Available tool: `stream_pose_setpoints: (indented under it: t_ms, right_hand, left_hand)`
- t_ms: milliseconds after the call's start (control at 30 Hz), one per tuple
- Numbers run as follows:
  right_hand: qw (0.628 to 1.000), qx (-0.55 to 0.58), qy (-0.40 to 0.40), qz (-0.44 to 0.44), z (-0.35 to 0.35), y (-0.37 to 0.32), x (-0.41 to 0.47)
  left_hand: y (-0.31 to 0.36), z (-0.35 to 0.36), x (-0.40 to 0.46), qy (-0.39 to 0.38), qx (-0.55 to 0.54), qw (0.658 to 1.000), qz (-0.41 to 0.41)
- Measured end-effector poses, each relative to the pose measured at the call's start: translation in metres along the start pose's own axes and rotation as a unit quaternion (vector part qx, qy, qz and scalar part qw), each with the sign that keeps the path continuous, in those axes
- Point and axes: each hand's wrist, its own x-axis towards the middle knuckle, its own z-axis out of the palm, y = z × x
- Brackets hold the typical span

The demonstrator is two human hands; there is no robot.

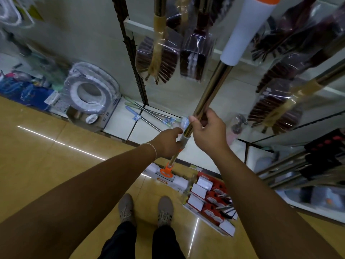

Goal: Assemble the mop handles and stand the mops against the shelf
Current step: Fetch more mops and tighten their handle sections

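Note:
I hold one mop upright in front of me. Its upper handle section [211, 88] is a shiny gold tube with a white and orange grip at the top. My right hand [207, 133] is closed around this tube just above the grey joint collar [183, 141]. My left hand [168, 143] grips the collar and the lower tube. The lower tube runs down to an orange bracket on the white mop head [166, 174], which rests on the floor. The shelf [130, 126] stands right behind the mop.
An open carton of boxed mop parts [211, 200] lies on the floor to the right of my feet. Wrapped brushes [156, 60] hang from the shelf above. Thin handles [147, 113] lie on the bottom shelf board, beside a wrapped toilet seat [89, 92]. More metal poles [283, 172] lean at the right.

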Motion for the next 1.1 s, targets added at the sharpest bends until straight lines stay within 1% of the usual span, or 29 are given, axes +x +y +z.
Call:
stream_pose_setpoints:
  t_ms: [233, 333, 433, 533, 633, 733, 900, 1000, 1100]
  right_hand:
    - [0.998, -0.056, -0.032, -0.013, 0.0, -0.005, -0.044]
    - [0.996, -0.077, -0.041, -0.021, 0.004, -0.012, -0.075]
    - [0.996, -0.08, -0.032, -0.037, 0.003, -0.021, -0.102]
    - [0.996, -0.07, -0.012, -0.052, -0.001, -0.045, -0.128]
    - [0.996, -0.056, 0.021, -0.059, -0.008, -0.079, -0.152]
    - [0.997, -0.039, 0.05, -0.049, -0.025, -0.115, -0.168]
    - [0.991, -0.018, 0.108, -0.073, -0.078, -0.17, -0.191]
    - [0.984, -0.034, 0.153, -0.079, -0.117, -0.187, -0.21]
    - [0.979, -0.021, 0.194, -0.063, -0.152, -0.194, -0.238]
  left_hand:
    - [-0.012, 0.012, -0.029, -0.016, -0.075, 0.997, 0.019]
    - [-0.015, 0.015, -0.049, -0.025, -0.105, 0.992, 0.071]
    - [-0.016, 0.011, -0.074, -0.004, -0.123, 0.985, 0.125]
    - [-0.018, -0.004, -0.103, -0.018, -0.146, 0.976, 0.159]
    - [-0.012, -0.026, -0.126, -0.029, -0.124, 0.967, 0.221]
    - [0.006, -0.053, -0.147, -0.042, -0.112, 0.956, 0.269]
    - [0.062, -0.084, -0.174, -0.066, -0.101, 0.934, 0.335]
    - [0.103, -0.085, -0.188, -0.099, -0.105, 0.919, 0.367]
    - [0.143, -0.076, -0.206, -0.149, -0.111, 0.896, 0.403]
